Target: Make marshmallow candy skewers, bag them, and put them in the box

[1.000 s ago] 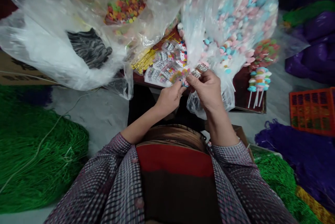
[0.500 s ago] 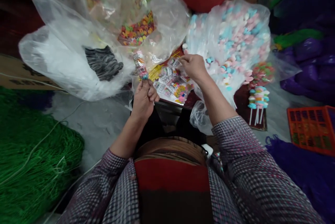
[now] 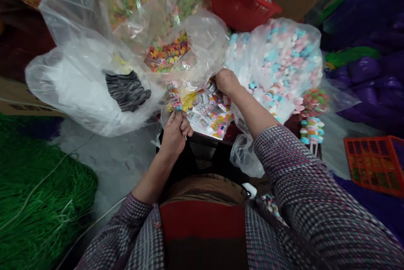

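Observation:
My left hand (image 3: 176, 133) is closed around the lower end of a candy skewer in a clear printed wrapper (image 3: 174, 95), which stands upright above the fist. A bit of white stick shows below the fingers. My right hand (image 3: 226, 81) reaches over the far edge of a pile of printed plastic wrappers (image 3: 210, 112), its fingers curled together. Their tips are partly hidden, so I cannot make out what they hold. Yellow twist ties (image 3: 189, 101) lie between the wrapped skewer and the pile.
Behind are bags of gummy rings (image 3: 168, 53) and pastel marshmallows (image 3: 284, 51), plus a red basin (image 3: 243, 2). At left, a white plastic bag (image 3: 72, 80) bears dark grey strips (image 3: 126, 91). Marshmallow skewers (image 3: 312, 130) lie at right, near an orange crate (image 3: 374, 164). Green netting (image 3: 41, 177) covers the floor.
The view has tilted, so everything sits lower. My right hand has moved a little left and away, to the pile's far edge. My left hand still grips the wrapped skewer.

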Motion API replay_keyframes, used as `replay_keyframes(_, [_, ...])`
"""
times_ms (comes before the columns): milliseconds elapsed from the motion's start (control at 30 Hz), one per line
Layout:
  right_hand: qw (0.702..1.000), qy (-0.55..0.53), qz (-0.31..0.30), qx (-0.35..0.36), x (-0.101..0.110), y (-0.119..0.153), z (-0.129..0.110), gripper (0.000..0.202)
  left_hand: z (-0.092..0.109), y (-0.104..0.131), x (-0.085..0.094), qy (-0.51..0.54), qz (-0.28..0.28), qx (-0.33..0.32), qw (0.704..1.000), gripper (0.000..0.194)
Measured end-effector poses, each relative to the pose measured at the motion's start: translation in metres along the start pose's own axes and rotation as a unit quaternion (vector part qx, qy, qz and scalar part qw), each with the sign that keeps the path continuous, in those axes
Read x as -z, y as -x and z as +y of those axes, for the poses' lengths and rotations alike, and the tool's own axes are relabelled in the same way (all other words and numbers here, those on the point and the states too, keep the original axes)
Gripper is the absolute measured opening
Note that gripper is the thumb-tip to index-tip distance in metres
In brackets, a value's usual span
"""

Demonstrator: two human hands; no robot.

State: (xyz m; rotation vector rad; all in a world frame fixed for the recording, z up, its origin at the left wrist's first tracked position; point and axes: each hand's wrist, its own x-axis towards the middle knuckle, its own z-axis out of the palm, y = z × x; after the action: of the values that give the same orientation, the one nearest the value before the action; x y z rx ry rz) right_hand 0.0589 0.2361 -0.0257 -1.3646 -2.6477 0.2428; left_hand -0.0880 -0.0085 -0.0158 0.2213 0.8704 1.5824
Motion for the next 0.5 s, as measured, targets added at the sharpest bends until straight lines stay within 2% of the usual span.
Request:
replay_keyframes(133, [0.998, 0.055, -0.027, -0.020, 0.005, 0.002, -0.004, 0.035, 0.000, -0.002, 0.001, -0.004, -0.001, 0.007, 1.000, 0.037])
replay_keyframes(300, [0.996, 0.043, 0.045, -0.060, 0.021, 0.029, -0.004, 0.027, 0.004, -0.001, -0.001, -0.014, 0.012, 0.030, 0.999, 0.033])
replay_keyframes(400, [0.994, -0.017, 0.082, -0.073, 0.033, 0.056, -0.004, 0.020, 0.005, 0.000, -0.006, -0.022, 0.015, 0.042, 0.999, 0.031])
replay_keyframes(500, [0.980, -0.156, 0.090, -0.087, 0.044, 0.086, -0.016, 0.015, 0.003, 0.002, -0.013, -0.041, 0.000, 0.053, 0.998, 0.029])
